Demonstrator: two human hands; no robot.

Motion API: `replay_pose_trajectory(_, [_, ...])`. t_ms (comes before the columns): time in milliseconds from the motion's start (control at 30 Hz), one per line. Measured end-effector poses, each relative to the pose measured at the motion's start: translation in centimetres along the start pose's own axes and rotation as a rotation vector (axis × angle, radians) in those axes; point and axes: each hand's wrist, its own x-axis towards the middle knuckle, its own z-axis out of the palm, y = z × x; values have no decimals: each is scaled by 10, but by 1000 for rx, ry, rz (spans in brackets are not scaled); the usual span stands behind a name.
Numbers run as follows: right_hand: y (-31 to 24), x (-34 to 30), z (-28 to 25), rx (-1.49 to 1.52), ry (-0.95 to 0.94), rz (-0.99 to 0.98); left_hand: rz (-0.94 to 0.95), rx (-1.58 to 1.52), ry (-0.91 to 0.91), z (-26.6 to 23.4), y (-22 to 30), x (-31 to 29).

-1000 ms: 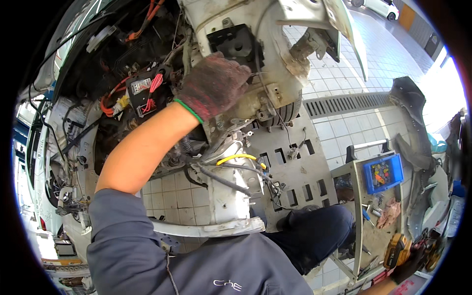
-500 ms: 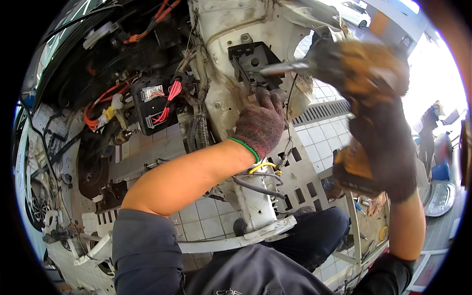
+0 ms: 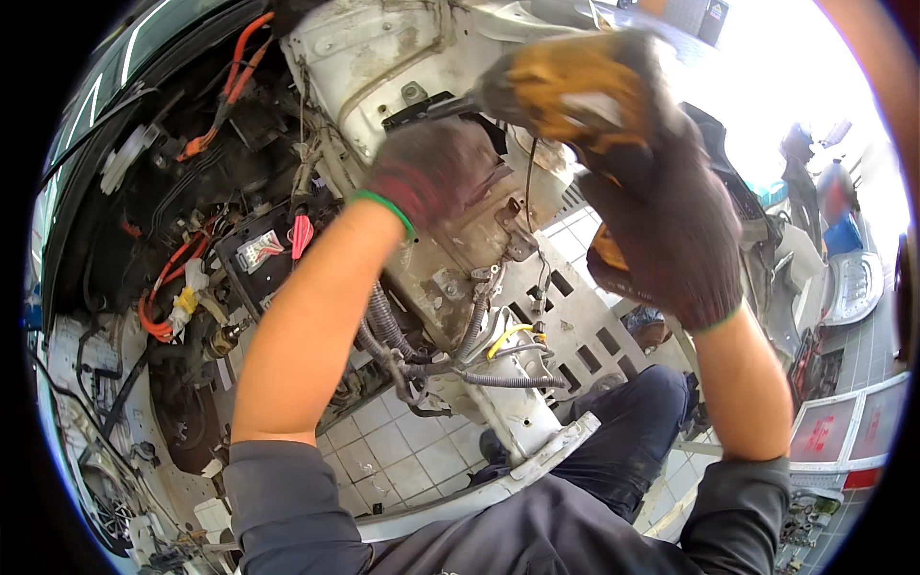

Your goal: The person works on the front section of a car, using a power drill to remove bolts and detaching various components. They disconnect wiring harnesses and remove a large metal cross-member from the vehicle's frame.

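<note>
My right hand [image 3: 671, 230], in a dark knit glove, is wrapped round the grip of a yellow and black cordless impact driver [image 3: 589, 86]. The driver lies level, its nose turned left, and its long bit reaches over a black metal bracket [image 3: 495, 139] on the white car body. My left hand [image 3: 436, 177], in a dark red-grey glove with a green cuff, is just below the bit and covers much of the bracket. Motion smears its fingers, so I cannot see whether it holds anything.
An engine bay with orange cables [image 3: 158, 311] and a black box [image 3: 254, 254] lies left. Grey corrugated conduit [image 3: 513, 380] and a yellow wire [image 3: 508, 340] run over the white frame rail [image 3: 522, 422]. A slotted metal plate [image 3: 585, 335] is beside it; loose car parts [image 3: 848, 287] stand far right.
The driver has swung left, bringing its bit over the bracket. My left hand has moved up and left from the bracket's lower edge. The whole view has shifted somewhat.
</note>
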Motion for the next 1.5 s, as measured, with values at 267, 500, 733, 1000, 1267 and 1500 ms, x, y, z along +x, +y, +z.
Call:
replay_pose_trajectory(267, [74, -113, 39, 277, 183, 175, 71, 432, -642, 34, -43, 95])
replay_pose_trajectory(500, [129, -173, 76, 406, 225, 630, -64, 241, -392, 47, -43, 98])
replay_pose_trajectory(733, [179, -213, 90, 504, 210, 723, -112, -525, -267, -73, 23, -20])
replay_pose_trajectory(1000, [194, -209, 76, 350, 224, 429, 218, -88, -207, 8, 63, -75])
replay_pose_trajectory(1267, [196, -211, 92, 534, 316, 541, 625, 102, -231, 90, 111, -45])
replay_pose_trajectory(1500, [219, -225, 93, 786, 249, 799, 495, 78, -211, 73, 113, -41])
